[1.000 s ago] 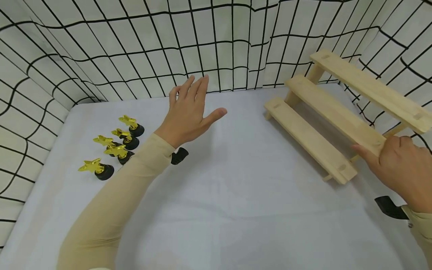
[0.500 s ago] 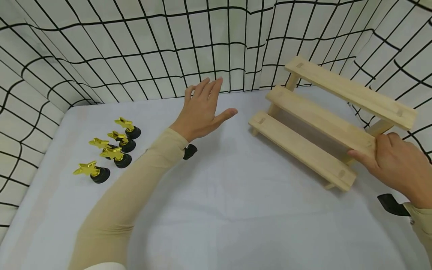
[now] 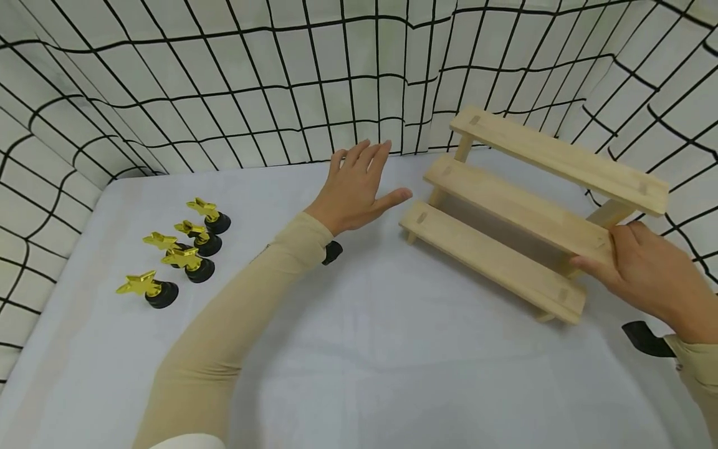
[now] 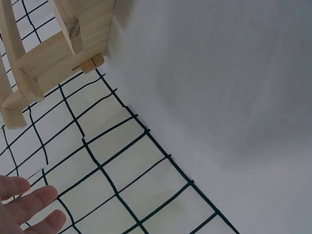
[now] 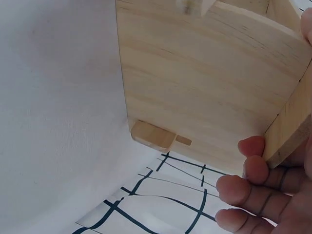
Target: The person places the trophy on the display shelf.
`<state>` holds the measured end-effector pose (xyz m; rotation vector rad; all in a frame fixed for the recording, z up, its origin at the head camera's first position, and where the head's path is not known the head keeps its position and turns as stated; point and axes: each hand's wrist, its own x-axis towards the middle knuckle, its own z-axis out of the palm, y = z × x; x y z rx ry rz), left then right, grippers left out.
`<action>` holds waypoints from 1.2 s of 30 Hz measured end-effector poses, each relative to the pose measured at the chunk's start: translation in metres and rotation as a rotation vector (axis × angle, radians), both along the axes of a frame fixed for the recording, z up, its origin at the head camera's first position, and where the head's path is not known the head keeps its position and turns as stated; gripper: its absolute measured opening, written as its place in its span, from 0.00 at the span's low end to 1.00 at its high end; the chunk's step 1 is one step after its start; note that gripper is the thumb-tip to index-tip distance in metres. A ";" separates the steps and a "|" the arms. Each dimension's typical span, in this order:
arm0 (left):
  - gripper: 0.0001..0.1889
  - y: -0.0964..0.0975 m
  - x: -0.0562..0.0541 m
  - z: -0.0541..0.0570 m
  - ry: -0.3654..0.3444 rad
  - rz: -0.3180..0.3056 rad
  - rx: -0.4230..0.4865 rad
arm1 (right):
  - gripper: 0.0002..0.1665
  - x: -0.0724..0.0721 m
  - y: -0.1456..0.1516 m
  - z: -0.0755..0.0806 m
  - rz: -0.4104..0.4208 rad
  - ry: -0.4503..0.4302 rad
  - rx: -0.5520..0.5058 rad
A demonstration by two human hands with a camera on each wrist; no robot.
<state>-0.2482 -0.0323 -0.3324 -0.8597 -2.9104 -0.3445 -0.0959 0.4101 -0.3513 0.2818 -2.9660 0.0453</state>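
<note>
A three-tier wooden shelf stand [image 3: 521,202] stands on the right of the white-covered table. My right hand [image 3: 656,274] grips the right end of its middle board, thumb on top; in the right wrist view the fingers [image 5: 256,168] curl beneath the board's edge. Left of the stand, my left hand [image 3: 356,187] is held with spread, nearly straight fingers and holds nothing. In the left wrist view, its fingertips [image 4: 41,197] are apart from the stand [image 4: 63,53].
Several gold star trophies [image 3: 191,257] on black bases stand grouped on the left of the table [image 3: 392,362]. Black wire grid panels [image 3: 269,87] before white walls enclose the back and both sides.
The stand has shifted left and toward me, turning somewhat, with my right hand still gripping it. My left hand has moved right, closer to the stand. The trophies stay put.
</note>
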 end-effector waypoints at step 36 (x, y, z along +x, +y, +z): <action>0.49 0.026 -0.003 -0.016 0.127 -0.201 -0.148 | 0.40 -0.012 -0.031 0.004 0.187 0.014 -0.055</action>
